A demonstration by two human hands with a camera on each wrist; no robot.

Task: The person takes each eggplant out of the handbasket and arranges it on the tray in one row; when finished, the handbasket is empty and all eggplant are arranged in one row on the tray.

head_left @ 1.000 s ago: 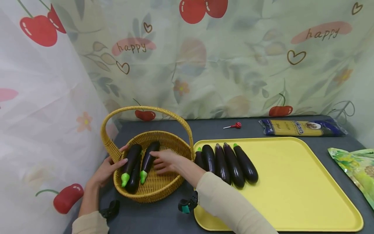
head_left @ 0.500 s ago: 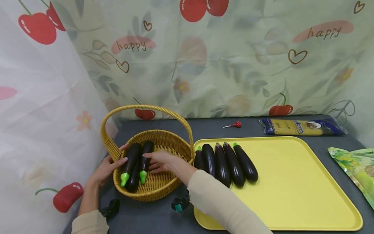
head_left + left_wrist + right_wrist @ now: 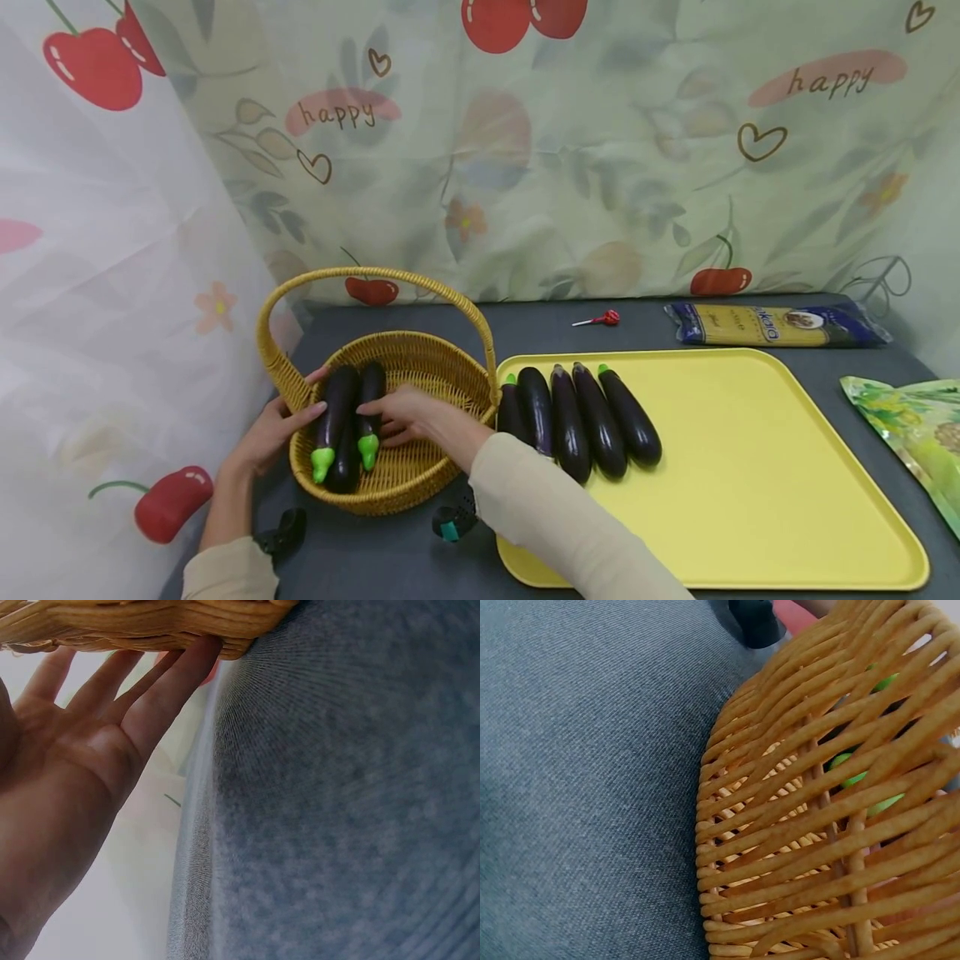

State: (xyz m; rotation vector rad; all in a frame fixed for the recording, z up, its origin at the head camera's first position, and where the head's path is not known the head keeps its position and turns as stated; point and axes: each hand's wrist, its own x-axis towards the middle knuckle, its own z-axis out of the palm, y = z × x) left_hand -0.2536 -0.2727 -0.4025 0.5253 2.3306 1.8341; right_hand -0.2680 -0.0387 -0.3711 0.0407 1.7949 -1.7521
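The wicker basket (image 3: pixel 390 500) with an arched handle stands at the left, holding three dark eggplants with green stem ends. My left hand (image 3: pixel 272 433) grips its left side, thumb over the rim by the leftmost eggplant (image 3: pixel 335 412). In the left wrist view the fingers (image 3: pixel 169 690) lie along the weave from outside. Inside the basket, my right hand (image 3: pixel 412 417) touches the right-hand eggplant (image 3: pixel 371 400), one fingertip on top and the others along its right side. Another eggplant (image 3: pixel 345 467) lies partly hidden between these two. The right wrist view shows mostly basket wall (image 3: pixel 780 847).
A yellow tray (image 3: pixel 750 467) stands right of the basket, with several eggplants (image 3: pixel 573 425) side by side on its left part. Behind it lie a red lollipop (image 3: pixel 609 317) and a pasta pack (image 3: pixel 765 325). A green-yellow bag (image 3: pixel 918 433) is at the far right.
My right hand has moved left inside the basket, and the eggplant at its fingertips has shifted left, closer to the others, and stands straighter. My left hand stays at the basket's side.
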